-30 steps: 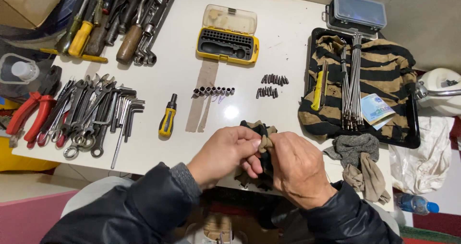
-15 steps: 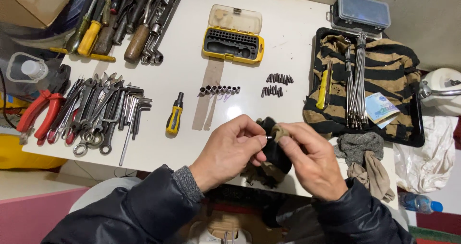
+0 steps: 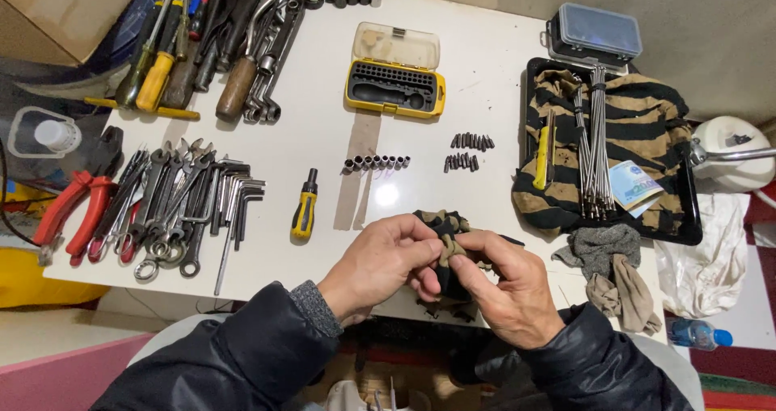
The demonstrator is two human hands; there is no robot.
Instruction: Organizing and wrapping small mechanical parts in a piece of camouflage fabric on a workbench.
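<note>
A dark, tan-patched cloth (image 3: 443,245) sits bunched between both hands at the near edge of the white table (image 3: 485,71), part of it hanging below the rim. The left hand (image 3: 380,265) pinches it from the left with thumb and fingertips closed on a fold; the right hand (image 3: 509,286) grips it from the right, fingers curled into the fabric, so the two hands meet on the cloth. Whether a small item lies inside the folds cannot be told. Just left of the hands lies a short yellow-and-black screwdriver (image 3: 305,205). Beyond the hands a row of small sockets (image 3: 377,163) lies on a brown strip, and to its right are two short rows of bits (image 3: 466,152). Farther back stands an open yellow bit case (image 3: 394,84). To the left lie wrenches and hex keys (image 3: 182,205) in a heap, with red-handled pliers (image 3: 71,217) at the table's edge. At the far left corner are larger screwdrivers and tools (image 3: 202,47). To the right a black tray (image 3: 687,209) holds a striped cloth (image 3: 638,120), a bundle of thin metal rods (image 3: 596,140) and a yellow tool (image 3: 541,156). A grey rag (image 3: 602,249) lies in front of the tray, and a lidded dark box (image 3: 598,35) behind it
</note>
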